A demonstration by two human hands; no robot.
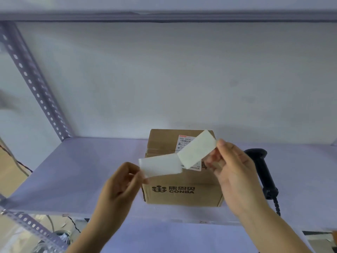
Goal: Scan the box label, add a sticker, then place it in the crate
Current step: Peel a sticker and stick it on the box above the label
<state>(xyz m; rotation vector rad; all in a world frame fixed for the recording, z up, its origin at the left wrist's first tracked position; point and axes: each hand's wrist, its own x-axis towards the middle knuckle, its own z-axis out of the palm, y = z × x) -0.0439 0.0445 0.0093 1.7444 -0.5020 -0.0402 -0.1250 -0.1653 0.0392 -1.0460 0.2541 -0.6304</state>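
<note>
Shelf (73, 170), box (182, 190) mid-front, hands peeling sticker (197, 149)

The box (182, 172) sits on the shelf (82, 170) (mid-board), scanner (262, 172) just right of it.

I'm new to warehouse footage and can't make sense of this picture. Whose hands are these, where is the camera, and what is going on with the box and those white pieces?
There is no machine here. The one picture comes from a wide-angle camera worn on a person's head, looking forward and down, so the arms reach in from the bottom.

On the pale shelf stands a brown cardboard box printed CONBA, with a shipping label on top. To its right lies a black handheld barcode scanner with a coiled cable.

The left hand pinches one white rectangular piece; the right hand pinches another. They meet at a corner above the box, which looks like a sticker being peeled from its backing. Which piece is the sticker I cannot tell.
</note>
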